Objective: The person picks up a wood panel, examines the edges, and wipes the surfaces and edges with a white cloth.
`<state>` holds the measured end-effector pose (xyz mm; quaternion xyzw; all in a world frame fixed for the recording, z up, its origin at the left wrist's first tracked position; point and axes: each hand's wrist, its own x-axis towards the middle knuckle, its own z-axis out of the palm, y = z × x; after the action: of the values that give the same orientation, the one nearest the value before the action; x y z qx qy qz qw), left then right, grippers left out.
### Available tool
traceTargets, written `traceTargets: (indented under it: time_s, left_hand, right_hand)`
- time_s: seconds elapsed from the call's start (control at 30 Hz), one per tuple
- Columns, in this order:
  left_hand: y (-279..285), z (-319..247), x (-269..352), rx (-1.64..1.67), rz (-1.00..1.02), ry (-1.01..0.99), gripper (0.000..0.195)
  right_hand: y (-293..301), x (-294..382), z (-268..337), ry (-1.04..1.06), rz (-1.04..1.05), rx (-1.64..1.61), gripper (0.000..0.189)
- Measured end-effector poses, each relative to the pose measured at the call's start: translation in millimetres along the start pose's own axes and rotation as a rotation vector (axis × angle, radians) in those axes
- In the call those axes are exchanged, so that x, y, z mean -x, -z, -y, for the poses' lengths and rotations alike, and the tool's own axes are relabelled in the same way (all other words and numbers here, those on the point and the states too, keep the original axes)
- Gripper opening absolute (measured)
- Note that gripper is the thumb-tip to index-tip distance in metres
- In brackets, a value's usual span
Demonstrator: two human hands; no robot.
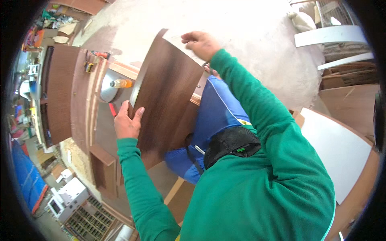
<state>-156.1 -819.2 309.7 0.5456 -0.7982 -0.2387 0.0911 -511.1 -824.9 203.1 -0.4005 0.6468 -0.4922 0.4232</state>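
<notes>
My left hand (128, 120) grips the near left edge of a dark brown wood-grain panel (169, 90), thumb on its face. The panel is tilted in front of my blue trousers. My right hand (201, 45) is raised beside the panel's far right edge, somewhat blurred, with its fingers apart and nothing seen in them. Left of the panel, a small bottle of orange liquid (121, 83) lies over a round metal disc (109, 86). A red object (112, 109) shows just beyond my left hand.
A red tool (101, 54) and a yellow tape measure (89, 67) are on the brown boards at left. A white panel (336, 153) leans at right, near curved white strips (330, 35). A white machine (71, 195) stands at lower left. Pale concrete floor (256, 45) lies ahead.
</notes>
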Motion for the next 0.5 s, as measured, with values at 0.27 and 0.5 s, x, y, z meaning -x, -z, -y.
traceTargets:
  time_s: [0.27, 0.5]
  left_hand:
    - [7.5, 87.2, -82.2, -0.059, 0.220, 0.164, 0.093]
    - [13.8, 116.2, -108.0, 0.158, 0.347, 0.357, 0.096]
  right_hand:
    - [-75.6, -41.5, -29.9, -0.011, 0.043, 0.351, 0.073]
    - [-100.3, -74.8, -45.3, -0.065, 0.100, 0.084, 0.059]
